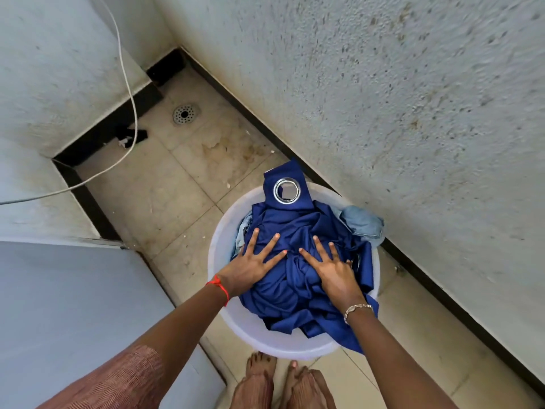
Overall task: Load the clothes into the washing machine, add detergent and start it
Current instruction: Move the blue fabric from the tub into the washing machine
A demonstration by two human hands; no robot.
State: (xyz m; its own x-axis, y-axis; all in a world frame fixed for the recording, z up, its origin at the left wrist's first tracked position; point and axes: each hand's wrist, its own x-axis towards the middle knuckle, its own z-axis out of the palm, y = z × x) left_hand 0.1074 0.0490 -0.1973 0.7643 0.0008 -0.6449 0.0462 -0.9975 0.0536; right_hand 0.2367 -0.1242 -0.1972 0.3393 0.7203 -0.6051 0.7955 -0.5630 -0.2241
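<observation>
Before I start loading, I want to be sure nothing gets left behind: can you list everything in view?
tub: one, white, on the tiled floor
curtain: one, dark blue, heaped in the tub, metal eyelet at the far rim
denim garment: one, light blue, under the curtain at the tub's far right
floor drain: one, metal, far corner of the floor
cable: one, white, left wall
scrap: one, black, on the floor by the cable
left hand: one, red thread at wrist, spread flat on the curtain
right hand: one, chain bracelet at wrist, spread flat on the curtain
feet: two, bare, near side of the tub
</observation>
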